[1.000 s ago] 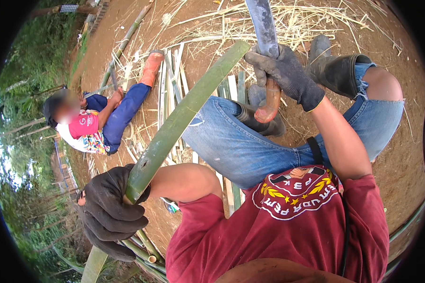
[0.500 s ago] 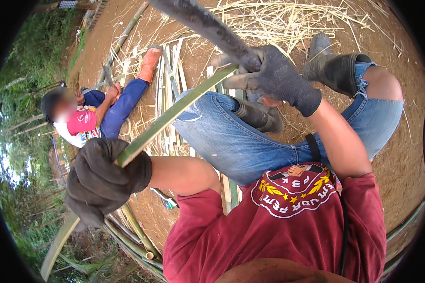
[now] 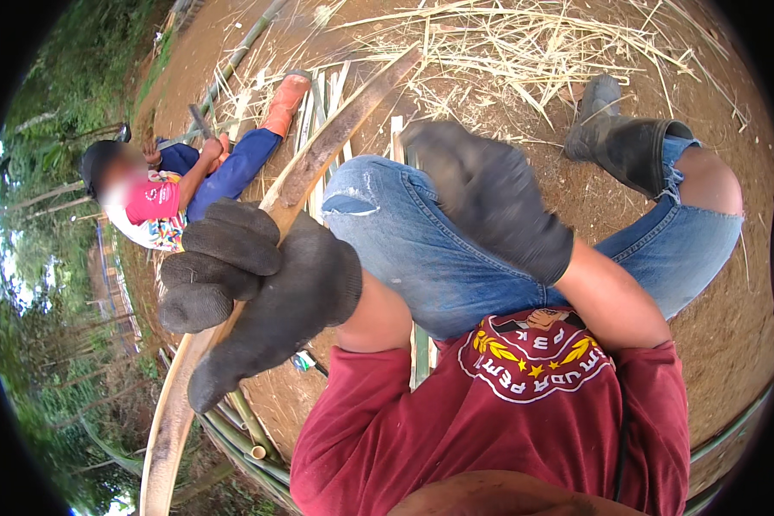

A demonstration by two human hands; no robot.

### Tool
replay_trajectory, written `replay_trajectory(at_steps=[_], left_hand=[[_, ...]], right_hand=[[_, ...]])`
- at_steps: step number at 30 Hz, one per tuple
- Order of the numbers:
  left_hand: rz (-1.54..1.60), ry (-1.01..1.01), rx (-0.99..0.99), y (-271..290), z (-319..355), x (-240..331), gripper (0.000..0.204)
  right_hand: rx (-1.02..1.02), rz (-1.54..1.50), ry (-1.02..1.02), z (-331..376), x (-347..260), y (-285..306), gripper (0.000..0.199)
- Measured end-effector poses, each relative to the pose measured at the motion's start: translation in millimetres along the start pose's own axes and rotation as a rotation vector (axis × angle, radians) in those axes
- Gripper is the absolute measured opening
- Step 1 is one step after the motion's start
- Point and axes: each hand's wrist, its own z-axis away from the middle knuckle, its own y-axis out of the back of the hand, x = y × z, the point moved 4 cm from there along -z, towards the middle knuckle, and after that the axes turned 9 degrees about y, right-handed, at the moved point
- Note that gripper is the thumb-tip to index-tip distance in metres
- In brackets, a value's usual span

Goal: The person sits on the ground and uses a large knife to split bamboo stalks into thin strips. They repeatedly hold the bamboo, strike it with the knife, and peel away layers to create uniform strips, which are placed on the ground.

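Observation:
My left hand (image 3: pixel 258 275), in a black knit glove, is closed around a long split bamboo strip (image 3: pixel 305 172). The strip runs slantwise from the lower left up past my knee, its pale inner face with brown patches turned up. My right hand (image 3: pixel 490 198), gloved in black too, is closed in a fist above my thigh, apart from the strip. Motion blurs this hand. The dark-bladed machete it gripped half a second ago shows at most as a faint smear toward the upper left.
Pale bamboo shavings (image 3: pixel 533 52) litter the dirt ahead. Split strips (image 3: pixel 318 95) lie beyond my left knee, and bamboo poles (image 3: pixel 254 439) at lower left. On the left another person (image 3: pixel 159 198) in orange boots sits with a blade in hand. My rubber boot (image 3: pixel 623 142) stands at right.
The strip has turned from its green outer side to its pale inner face and tilted steeper. My left hand has rolled over and shifted right. My right hand has drawn back from the strip's end.

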Motion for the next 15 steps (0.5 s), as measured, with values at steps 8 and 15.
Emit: replay_trajectory(at_steps=[8,15], left_hand=[[-0.04,-0.078,-0.101,-12,20,5,0.052],[0.108,-0.055,-0.265,-2,31,22,0.055]], right_hand=[[-0.203,0.033,-0.076,-21,-53,-4,0.035],[-0.266,0.002,-0.075,-17,-53,-5,0.034]])
